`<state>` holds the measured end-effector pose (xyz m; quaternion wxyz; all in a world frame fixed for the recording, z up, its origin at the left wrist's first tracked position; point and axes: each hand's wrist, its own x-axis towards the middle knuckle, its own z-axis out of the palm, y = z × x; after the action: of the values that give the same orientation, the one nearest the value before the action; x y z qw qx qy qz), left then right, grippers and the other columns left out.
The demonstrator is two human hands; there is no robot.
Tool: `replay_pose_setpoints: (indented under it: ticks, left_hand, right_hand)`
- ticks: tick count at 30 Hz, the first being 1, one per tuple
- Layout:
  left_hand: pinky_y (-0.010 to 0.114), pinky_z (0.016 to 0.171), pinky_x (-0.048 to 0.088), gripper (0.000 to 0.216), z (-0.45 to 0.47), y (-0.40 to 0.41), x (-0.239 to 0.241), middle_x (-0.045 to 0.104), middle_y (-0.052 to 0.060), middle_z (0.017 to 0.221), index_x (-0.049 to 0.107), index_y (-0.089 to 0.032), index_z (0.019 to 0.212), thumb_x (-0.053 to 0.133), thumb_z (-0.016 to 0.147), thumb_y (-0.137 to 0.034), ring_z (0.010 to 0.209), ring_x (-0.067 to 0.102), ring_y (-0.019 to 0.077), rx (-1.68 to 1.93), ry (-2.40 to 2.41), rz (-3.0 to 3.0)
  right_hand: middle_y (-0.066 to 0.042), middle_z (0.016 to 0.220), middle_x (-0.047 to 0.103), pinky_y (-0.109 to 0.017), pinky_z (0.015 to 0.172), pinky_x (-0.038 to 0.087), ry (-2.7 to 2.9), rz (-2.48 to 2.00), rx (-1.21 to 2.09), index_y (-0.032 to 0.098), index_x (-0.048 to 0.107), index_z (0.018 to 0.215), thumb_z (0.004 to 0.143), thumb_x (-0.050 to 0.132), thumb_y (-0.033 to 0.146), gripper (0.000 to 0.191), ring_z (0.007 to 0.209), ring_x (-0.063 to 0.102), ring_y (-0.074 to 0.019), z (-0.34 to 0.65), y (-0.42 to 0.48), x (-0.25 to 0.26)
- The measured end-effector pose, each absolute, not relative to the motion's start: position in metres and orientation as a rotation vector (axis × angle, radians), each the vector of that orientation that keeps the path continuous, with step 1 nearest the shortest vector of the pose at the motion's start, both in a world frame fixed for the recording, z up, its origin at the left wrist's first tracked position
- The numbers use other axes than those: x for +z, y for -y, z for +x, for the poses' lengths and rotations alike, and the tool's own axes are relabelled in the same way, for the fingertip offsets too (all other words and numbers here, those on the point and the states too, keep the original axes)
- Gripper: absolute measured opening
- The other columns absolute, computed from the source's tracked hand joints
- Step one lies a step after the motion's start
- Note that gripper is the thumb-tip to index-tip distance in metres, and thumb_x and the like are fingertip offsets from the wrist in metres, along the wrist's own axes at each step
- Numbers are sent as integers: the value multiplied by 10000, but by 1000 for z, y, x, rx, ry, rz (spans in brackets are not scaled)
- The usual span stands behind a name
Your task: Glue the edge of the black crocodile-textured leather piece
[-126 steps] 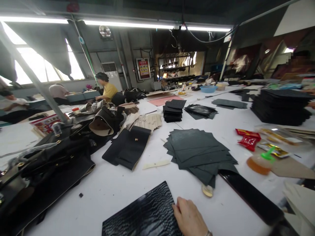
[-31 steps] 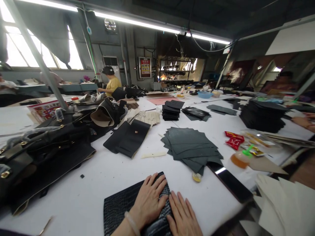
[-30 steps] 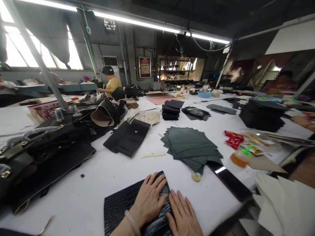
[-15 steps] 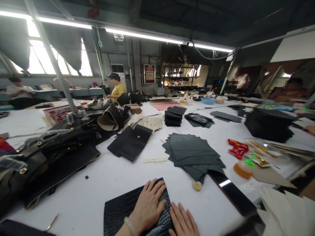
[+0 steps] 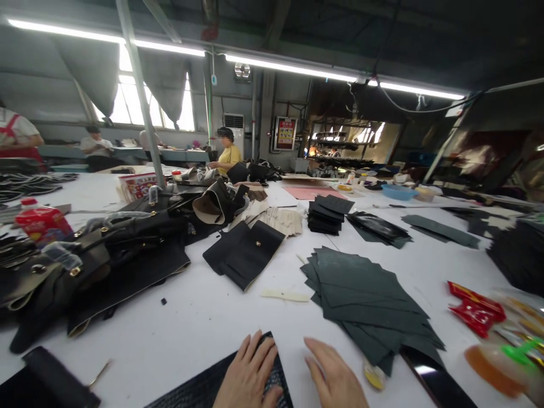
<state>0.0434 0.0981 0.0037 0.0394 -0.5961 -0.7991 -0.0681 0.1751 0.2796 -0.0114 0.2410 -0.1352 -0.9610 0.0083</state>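
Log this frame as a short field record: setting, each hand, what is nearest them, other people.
setting: workshop, long white table
left hand: flat, fingers spread, on the black crocodile-textured panel
right hand: flat on the table beside the panel, holding nothing
near right hand: fanned stack of dark green sheets; small yellow round object
left of table: heap of black bag parts
far side: person in yellow top, seated
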Motion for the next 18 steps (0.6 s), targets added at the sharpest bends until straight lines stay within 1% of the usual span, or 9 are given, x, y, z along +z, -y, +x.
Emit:
replay_pose_setpoints:
  ticks: [2,3,4,5,7,10,13,15,18]
  left_hand:
    - [449,1000,474,616,32,-93,-11,358,20,1436,316,-187,1399,432,882,-501,1283,391,310,-127,2297,-1702]
    - [429,971,499,624,29,-92,-17,364,30,1429,330,-168,1392,442,876,-502,1266,414,305,-107,2258,-1651]
    - [415,958,510,626,27,-91,-20,365,36,1425,339,-156,1386,445,875,-503,1256,429,296,-104,2244,-1619]
    - [407,960,510,623,26,-90,-21,354,39,1429,337,-150,1386,439,879,-497,1260,424,289,-115,2255,-1600]
    - [420,998,479,625,28,-89,-20,298,37,1454,293,-154,1405,408,893,-493,1297,372,282,-170,2334,-1602]
    - [465,1082,375,626,32,-86,-14,183,4,1497,173,-210,1440,331,913,-510,1362,247,265,-317,2501,-1630]
    - [483,1131,280,642,35,-82,-11,112,-22,1516,96,-258,1447,310,909,-536,1391,166,237,-451,2622,-1621]
    - [478,1146,247,659,38,-80,-9,95,-23,1521,86,-263,1447,328,901,-542,1398,142,224,-504,2666,-1615]
    - [469,1158,219,651,42,-78,-4,105,-18,1523,120,-255,1447,329,899,-540,1402,130,218,-559,2701,-1609]
  right_hand:
    - [-41,1327,510,-305,1034,408,2764,-417,101,155,467,1320,947,308,319,437,1218,462,-182,124,-294,6]
    - [-58,1368,466,-353,1050,383,2789,-428,103,135,435,1342,937,330,292,446,1253,420,-220,99,-298,12]
    - [-79,1362,469,-395,1045,371,2806,-440,94,121,436,1337,926,352,255,440,1247,416,-253,78,-299,16]
    - [-100,1322,501,-426,1021,370,2808,-451,81,116,472,1303,915,364,215,414,1213,436,-277,60,-299,17]
    - [-114,1163,579,-439,942,388,2793,-493,73,126,575,1143,902,363,156,322,1105,488,-289,40,-296,16]
    - [-98,1007,578,-400,869,389,2793,-552,103,148,581,930,889,388,147,198,1011,510,-278,43,-289,14]
    - [-93,1002,568,-351,769,402,2844,-592,158,158,511,924,918,310,163,201,923,561,-248,76,-279,21]
    - [-73,908,599,-337,665,396,2900,-636,206,178,459,925,946,204,193,256,820,604,-236,108,-269,26]
    - [-34,765,632,-313,643,414,2915,-684,545,205,391,947,965,117,295,289,760,636,-214,156,-253,20]
